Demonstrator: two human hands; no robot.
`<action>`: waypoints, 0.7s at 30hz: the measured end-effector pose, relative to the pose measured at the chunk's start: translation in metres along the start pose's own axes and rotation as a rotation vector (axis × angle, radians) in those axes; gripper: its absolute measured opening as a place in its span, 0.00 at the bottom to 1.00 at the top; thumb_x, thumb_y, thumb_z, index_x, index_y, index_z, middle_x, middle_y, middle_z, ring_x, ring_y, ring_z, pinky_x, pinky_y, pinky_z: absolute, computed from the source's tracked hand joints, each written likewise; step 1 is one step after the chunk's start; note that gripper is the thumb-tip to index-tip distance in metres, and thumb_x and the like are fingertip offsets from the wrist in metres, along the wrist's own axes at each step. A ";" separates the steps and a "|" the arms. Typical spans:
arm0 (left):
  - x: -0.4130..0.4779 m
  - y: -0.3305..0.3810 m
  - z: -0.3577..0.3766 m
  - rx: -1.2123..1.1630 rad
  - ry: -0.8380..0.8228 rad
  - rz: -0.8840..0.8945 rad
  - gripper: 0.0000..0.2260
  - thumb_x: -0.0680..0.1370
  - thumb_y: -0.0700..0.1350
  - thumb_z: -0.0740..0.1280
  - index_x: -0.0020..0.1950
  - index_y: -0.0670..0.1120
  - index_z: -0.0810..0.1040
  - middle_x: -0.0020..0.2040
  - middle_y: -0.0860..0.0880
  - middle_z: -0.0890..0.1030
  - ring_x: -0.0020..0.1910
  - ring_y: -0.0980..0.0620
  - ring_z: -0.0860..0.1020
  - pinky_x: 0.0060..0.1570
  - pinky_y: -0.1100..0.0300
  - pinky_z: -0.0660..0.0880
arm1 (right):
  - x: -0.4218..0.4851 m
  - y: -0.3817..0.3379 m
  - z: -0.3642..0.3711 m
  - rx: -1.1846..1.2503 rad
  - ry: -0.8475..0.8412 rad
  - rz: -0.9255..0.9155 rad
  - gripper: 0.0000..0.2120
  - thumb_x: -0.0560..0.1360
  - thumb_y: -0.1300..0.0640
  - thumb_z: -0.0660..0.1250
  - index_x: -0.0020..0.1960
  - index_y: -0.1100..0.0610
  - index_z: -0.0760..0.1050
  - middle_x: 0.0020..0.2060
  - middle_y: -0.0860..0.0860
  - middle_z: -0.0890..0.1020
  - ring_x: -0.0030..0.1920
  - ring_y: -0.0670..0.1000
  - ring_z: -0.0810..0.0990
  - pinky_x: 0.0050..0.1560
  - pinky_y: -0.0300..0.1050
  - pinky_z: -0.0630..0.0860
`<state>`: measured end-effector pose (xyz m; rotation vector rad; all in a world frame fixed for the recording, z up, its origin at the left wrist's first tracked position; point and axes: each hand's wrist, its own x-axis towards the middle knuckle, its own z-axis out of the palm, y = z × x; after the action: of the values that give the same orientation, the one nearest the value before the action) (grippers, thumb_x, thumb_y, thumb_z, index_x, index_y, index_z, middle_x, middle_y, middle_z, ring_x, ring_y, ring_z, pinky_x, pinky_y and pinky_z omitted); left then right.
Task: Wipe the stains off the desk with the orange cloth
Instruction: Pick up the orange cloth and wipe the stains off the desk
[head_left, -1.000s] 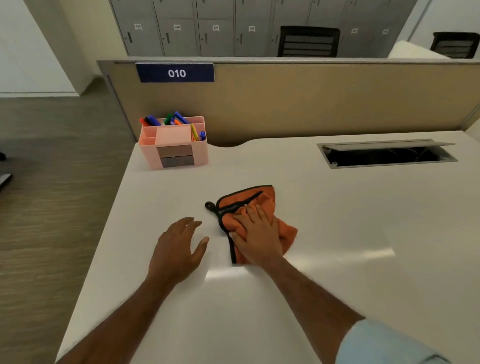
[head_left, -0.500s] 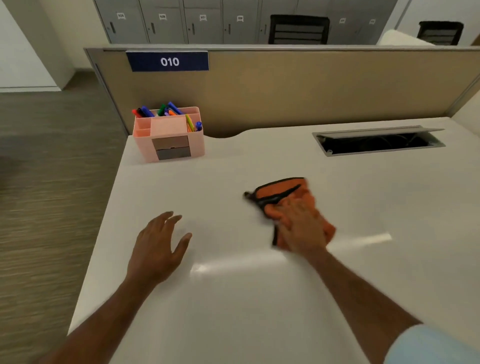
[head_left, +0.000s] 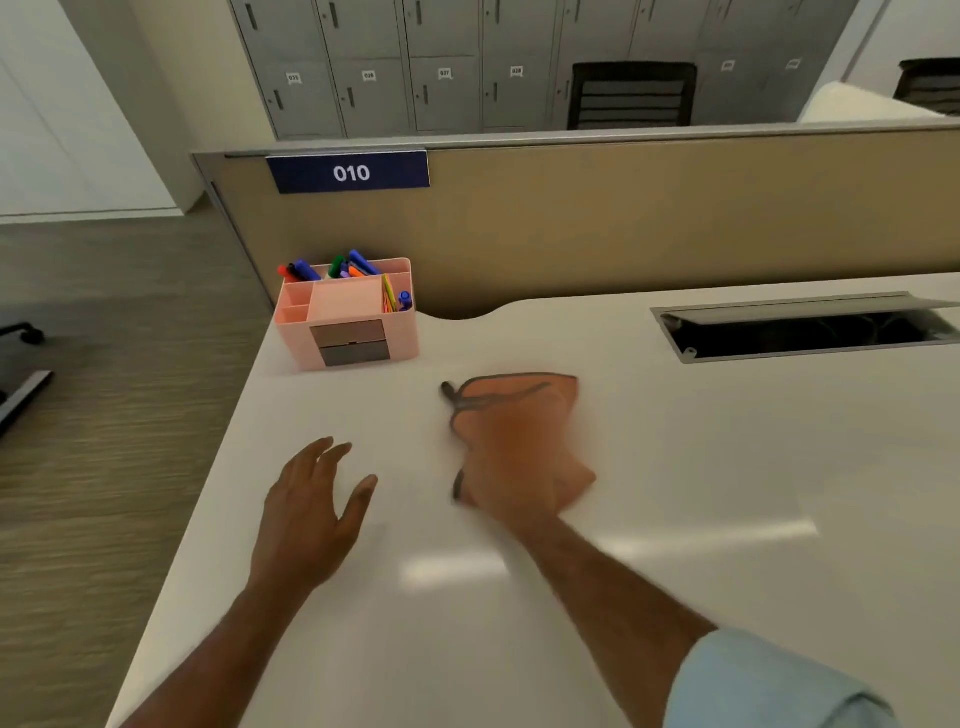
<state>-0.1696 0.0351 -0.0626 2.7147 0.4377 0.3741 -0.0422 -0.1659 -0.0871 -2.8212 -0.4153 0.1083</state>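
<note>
The orange cloth (head_left: 524, 402) with a dark trim lies bunched on the white desk (head_left: 727, 493), near its middle. My right hand (head_left: 514, 467) presses flat on the near part of the cloth and is blurred by motion. My left hand (head_left: 311, 509) rests flat on the desk to the left of the cloth, fingers spread, holding nothing. No stain shows on the glossy desk surface.
A pink organizer (head_left: 348, 312) with coloured markers stands at the desk's far left corner. An open cable tray (head_left: 805, 332) is sunk into the desk at the far right. A tan partition (head_left: 623, 218) with a "010" sign closes the back. The desk's left edge drops to the floor.
My right hand and the cloth slid right, then back leftward across the desk. My left hand stayed flat in much the same spot. The camera tilted up slightly.
</note>
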 end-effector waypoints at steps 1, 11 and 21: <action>0.004 0.000 0.000 -0.004 0.011 -0.017 0.28 0.77 0.63 0.56 0.70 0.47 0.72 0.72 0.45 0.72 0.72 0.45 0.68 0.66 0.45 0.68 | -0.010 -0.013 0.006 0.018 -0.031 -0.060 0.29 0.76 0.44 0.56 0.76 0.47 0.59 0.78 0.53 0.56 0.78 0.59 0.49 0.71 0.70 0.51; 0.057 -0.017 -0.007 -0.030 0.041 -0.084 0.27 0.78 0.60 0.58 0.70 0.45 0.71 0.70 0.43 0.73 0.70 0.43 0.70 0.66 0.43 0.70 | -0.078 -0.030 0.002 0.194 -0.179 -0.358 0.29 0.76 0.34 0.51 0.75 0.40 0.57 0.79 0.46 0.53 0.79 0.51 0.47 0.74 0.63 0.41; 0.144 -0.036 -0.024 -0.673 0.058 -0.714 0.17 0.79 0.58 0.61 0.55 0.45 0.77 0.47 0.48 0.78 0.54 0.45 0.75 0.53 0.51 0.74 | 0.067 -0.040 -0.058 0.623 0.068 0.022 0.18 0.76 0.39 0.62 0.51 0.51 0.81 0.46 0.46 0.85 0.46 0.46 0.81 0.51 0.46 0.78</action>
<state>-0.0536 0.1239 -0.0266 1.7611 1.0314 0.3155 0.0174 -0.1258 -0.0218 -2.2085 -0.2739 0.1212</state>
